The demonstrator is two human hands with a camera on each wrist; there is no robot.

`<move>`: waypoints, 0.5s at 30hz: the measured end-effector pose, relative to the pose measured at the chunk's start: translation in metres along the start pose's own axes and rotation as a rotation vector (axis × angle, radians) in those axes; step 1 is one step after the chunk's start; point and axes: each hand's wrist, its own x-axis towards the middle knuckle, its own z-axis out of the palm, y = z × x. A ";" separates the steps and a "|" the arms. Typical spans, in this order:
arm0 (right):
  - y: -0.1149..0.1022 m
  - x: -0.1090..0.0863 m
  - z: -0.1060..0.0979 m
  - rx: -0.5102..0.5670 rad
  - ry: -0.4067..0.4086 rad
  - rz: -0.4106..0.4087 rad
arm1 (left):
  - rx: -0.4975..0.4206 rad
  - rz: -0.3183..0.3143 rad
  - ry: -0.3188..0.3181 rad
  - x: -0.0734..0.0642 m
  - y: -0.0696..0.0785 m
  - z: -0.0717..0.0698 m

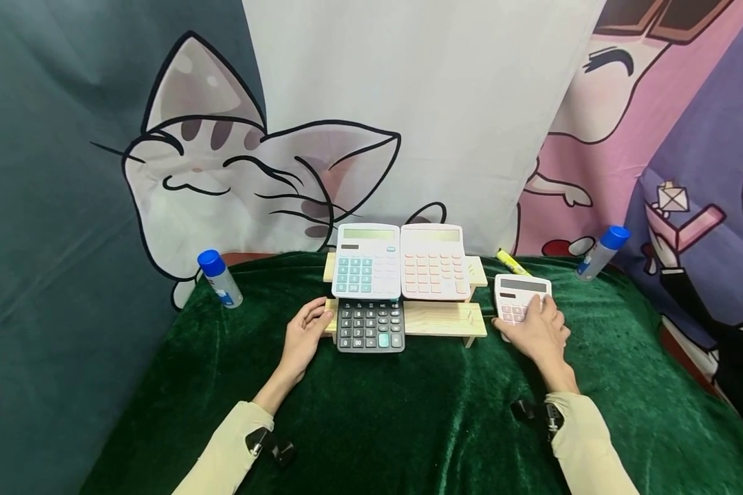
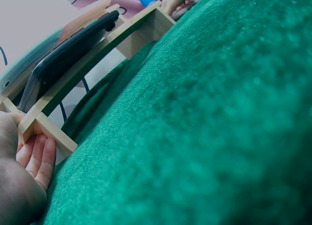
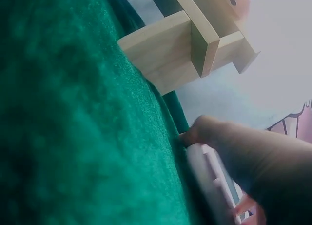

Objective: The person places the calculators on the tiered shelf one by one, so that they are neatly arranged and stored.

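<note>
A two-step wooden stand (image 1: 436, 318) sits mid-table with calculators leaning on it. My left hand (image 1: 307, 335) grips its left end; in the left wrist view the fingers (image 2: 41, 159) curl beneath the lower plank. A dark grey calculator (image 1: 371, 326) leans on the lower step. On the upper step, a white calculator with blue keys (image 1: 367, 261) stands beside a white one with pink keys (image 1: 434, 262). Right of the stand, my right hand (image 1: 540, 333) holds a smaller pink-and-white calculator (image 1: 512, 292) by its sides, thumb at the left edge, low over the cloth.
A yellow tube (image 1: 511, 262) lies behind the small calculator. Blue-capped spray cans stand at the left (image 1: 220, 278) and right (image 1: 602, 254) of the table. Green velvet cloth (image 1: 396, 426) covers the tabletop, and a printed cartoon curtain (image 1: 470, 103) hangs right behind.
</note>
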 end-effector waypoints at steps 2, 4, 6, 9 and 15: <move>0.001 -0.001 -0.002 0.019 0.027 -0.003 | 0.002 -0.003 -0.004 -0.001 0.000 0.001; 0.001 -0.003 -0.007 0.055 0.045 -0.001 | 0.004 -0.007 -0.008 -0.001 0.000 0.001; -0.001 -0.006 -0.013 0.091 0.060 0.001 | 0.004 -0.011 -0.009 -0.002 0.000 0.001; -0.005 -0.010 -0.025 0.150 0.084 -0.006 | -0.006 -0.009 -0.010 -0.001 0.000 0.001; -0.021 -0.020 -0.048 0.208 0.144 -0.089 | -0.043 0.009 -0.007 0.000 0.000 0.001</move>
